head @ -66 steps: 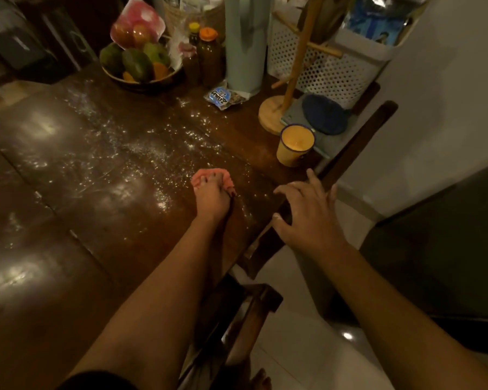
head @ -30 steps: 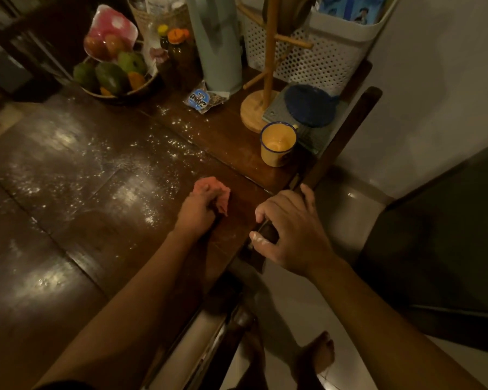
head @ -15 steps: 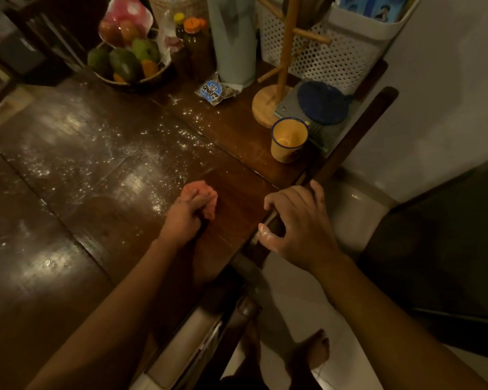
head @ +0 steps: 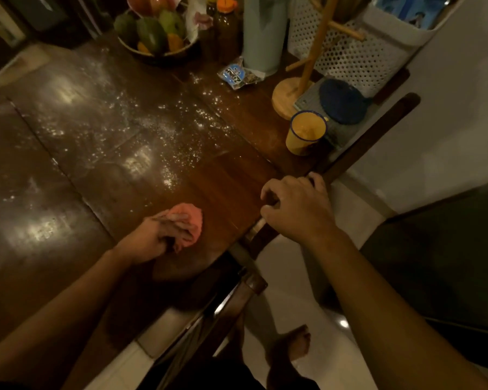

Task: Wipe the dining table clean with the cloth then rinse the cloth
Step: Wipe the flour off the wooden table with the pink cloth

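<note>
The person stands at a corner of the dark glossy wooden tabletop (head: 68, 192), and the wiping is, I think, only at its beginning. The left hand (head: 152, 239) has its grip closed round a salmon-pink cloth (head: 193, 219). The cloth is bunched into a ball and pressed on the wood, nearer to the person than the yellow enamel mug with a blue rim (head: 304, 133) and to the left of it. The right hand (head: 297, 211) is just on the person's side of that mug. Its grip is curled over the top rail of a dark wooden chair (head: 372, 136) at the table edge, and it seems to serve as a support.

The white powdery specks (head: 164, 136) lie to the left of the mug, in a wide band. The wood between cloth and mug looks free of them.

To do this step well, I would spread the cloth flatter, because a ball touches little surface and only pushes the powder around. Long overlapping strokes, from the far side of the specks toward the person, would gather the powder at one edge. Near the mug care is needed, because the cloth or the forearm can knock it. I cannot tell whether it holds something. Some specks lie beyond the mug, beside a small blue packet (head: 237, 74), which is better lifted than wiped around.
</note>
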